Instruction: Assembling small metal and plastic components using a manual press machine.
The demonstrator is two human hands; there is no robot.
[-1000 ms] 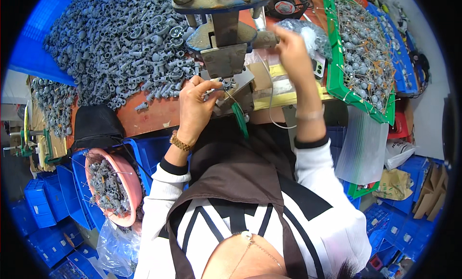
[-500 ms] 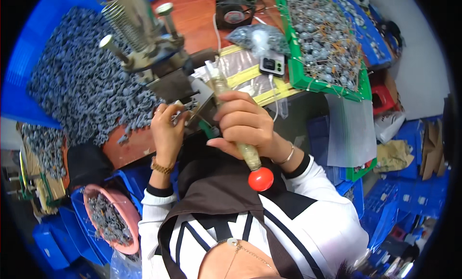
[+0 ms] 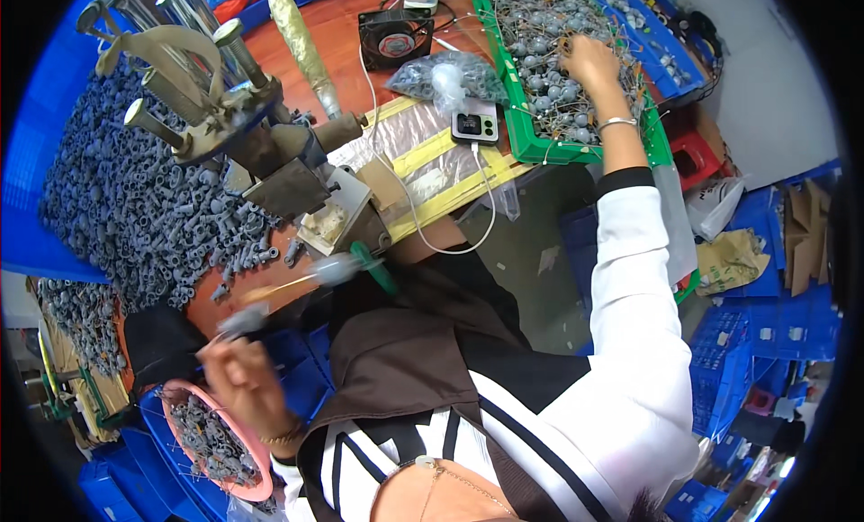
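Observation:
My left hand (image 3: pixel 241 387), smeared by motion, is closed near the pink basin (image 3: pixel 256 459). At its fingertips is a blurred grey fitting (image 3: pixel 243 322); an orange wire runs from it toward a clear bulb (image 3: pixel 335 268), which hangs in front of the press. My right hand (image 3: pixel 592 65) reaches into the green tray (image 3: pixel 540 150) full of bulbs with wires (image 3: pixel 551 94). Its fingers are curled down among them, tips partly hidden, and what they pinch cannot be made out. The hand press (image 3: pixel 288 189) stands with its wrapped lever (image 3: pixel 301 49) raised, touched by neither hand.
Grey plastic fittings (image 3: pixel 153 198) are heaped at the left on the red table (image 3: pixel 346 20). Behind the press's right side are a small black fan (image 3: pixel 396 40), a plastic bag (image 3: pixel 441 79) and a corded phone (image 3: pixel 474 124). Blue crates (image 3: pixel 720 369) stand at the right.
My right hand has let go of the press lever and moved right into the green tray; the lever has swung up. My left hand has drawn back from the press toward the pink basin, with the fitting.

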